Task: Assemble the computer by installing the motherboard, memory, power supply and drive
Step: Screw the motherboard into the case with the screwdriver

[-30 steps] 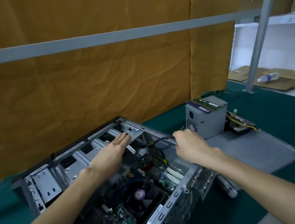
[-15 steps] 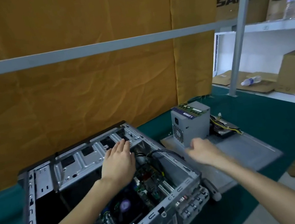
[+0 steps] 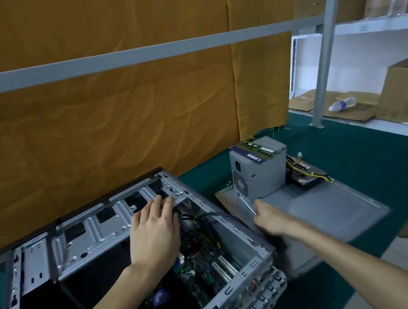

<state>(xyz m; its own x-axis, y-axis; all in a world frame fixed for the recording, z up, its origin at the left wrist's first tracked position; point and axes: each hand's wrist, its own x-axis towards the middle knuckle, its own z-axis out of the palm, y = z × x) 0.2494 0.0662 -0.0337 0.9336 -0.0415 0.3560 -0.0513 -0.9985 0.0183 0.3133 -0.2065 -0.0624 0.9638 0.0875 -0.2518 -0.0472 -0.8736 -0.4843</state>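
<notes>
My left hand (image 3: 154, 234) lies flat and open on the case (image 3: 96, 227); my right hand (image 3: 270, 217) pinches a screwdriver (image 3: 247, 205) beside the supply (image 3: 260, 169) on the table (image 3: 388, 157); it looks heavy and rigid, best gripped by its flat sides.

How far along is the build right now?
Done: the motherboard already sits inside the open case. In hand: the right hand grips a screwdriver beside the case, while the left hand rests flat over the drive cage. Left: the power supply, the memory sticks lying on it, and the drive behind it are still outside.
</notes>
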